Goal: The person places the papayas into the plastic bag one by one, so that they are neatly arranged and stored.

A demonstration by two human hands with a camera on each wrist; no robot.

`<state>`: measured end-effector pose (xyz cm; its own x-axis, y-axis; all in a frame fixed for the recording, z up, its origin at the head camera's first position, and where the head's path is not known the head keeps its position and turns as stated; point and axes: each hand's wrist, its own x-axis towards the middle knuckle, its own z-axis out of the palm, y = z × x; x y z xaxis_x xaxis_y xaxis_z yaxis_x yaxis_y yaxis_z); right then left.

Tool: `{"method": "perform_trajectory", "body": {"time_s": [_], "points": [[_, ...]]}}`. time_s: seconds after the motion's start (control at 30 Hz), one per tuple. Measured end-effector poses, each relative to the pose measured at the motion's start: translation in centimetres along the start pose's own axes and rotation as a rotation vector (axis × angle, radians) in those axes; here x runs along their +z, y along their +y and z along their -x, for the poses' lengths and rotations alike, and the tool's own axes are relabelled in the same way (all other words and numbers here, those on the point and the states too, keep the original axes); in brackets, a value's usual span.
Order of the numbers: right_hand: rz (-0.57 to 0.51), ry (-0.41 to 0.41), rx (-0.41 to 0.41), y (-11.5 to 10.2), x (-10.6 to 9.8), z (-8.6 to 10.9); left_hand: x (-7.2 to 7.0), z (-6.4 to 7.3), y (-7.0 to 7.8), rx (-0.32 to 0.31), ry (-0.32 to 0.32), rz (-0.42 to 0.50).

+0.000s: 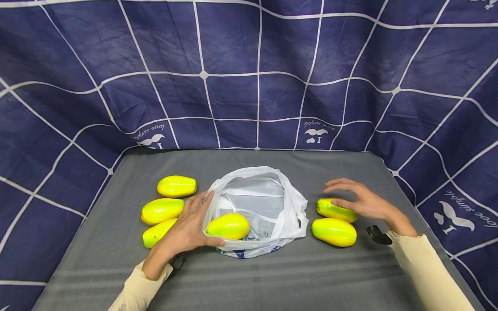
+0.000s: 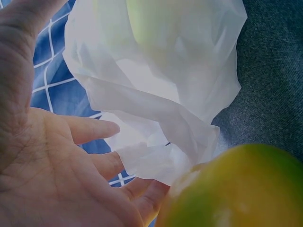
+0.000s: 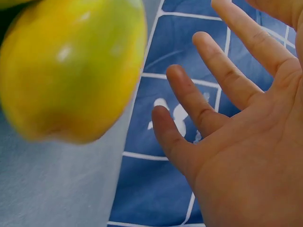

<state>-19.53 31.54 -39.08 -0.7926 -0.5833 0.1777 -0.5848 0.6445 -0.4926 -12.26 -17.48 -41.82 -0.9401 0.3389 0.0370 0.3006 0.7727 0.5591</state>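
Observation:
A white plastic bag stands with its mouth gaping, and a yellow-green papaya lies inside at its left front. My left hand rests at the bag's left rim, fingers extended and thumb along the front edge. In the left wrist view its fingers spread beside the thin plastic, with another papaya close by. My right hand hovers over the rear papaya of two on the right, thumb overlapping it. The right wrist view has those fingers spread apart beside a papaya.
Left of the bag lie three more papayas, one at the back, one in the middle and one partly behind my left hand. A front papaya sits at right. Blue checked cloth surrounds the grey tabletop.

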Motion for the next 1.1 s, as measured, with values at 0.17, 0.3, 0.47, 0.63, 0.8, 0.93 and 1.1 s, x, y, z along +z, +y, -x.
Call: {"method": "perform_trajectory", "body": {"time_s": [0.17, 0.3, 0.47, 0.63, 0.8, 0.93, 1.1], "points": [[-0.01, 0.008, 0.064, 0.7, 0.0, 1.0, 0.0, 0.0, 0.0, 0.001, 0.0, 0.005], [-0.028, -0.005, 0.137, 1.2, 0.0, 1.7, 0.0, -0.1, -0.1, 0.004, 0.001, 0.002], [-0.035, -0.021, 0.175, 1.9, 0.3, 2.1, 0.0, -0.1, -0.1, 0.005, 0.001, -0.002], [-0.017, -0.029, 0.182, 2.3, 0.6, 2.4, 0.0, -0.1, 0.0, 0.004, 0.001, 0.0], [-0.021, -0.029, 0.175, 2.5, 0.9, 2.6, 0.0, -0.1, 0.0, -0.002, 0.0, 0.0], [-0.028, -0.032, 0.182, 2.5, 1.1, 2.7, 0.0, 0.0, 0.0, -0.002, 0.001, -0.006], [-0.062, -0.054, 0.209, 2.6, 1.3, 2.7, 0.0, 0.0, -0.1, -0.002, 0.003, -0.007]]}}
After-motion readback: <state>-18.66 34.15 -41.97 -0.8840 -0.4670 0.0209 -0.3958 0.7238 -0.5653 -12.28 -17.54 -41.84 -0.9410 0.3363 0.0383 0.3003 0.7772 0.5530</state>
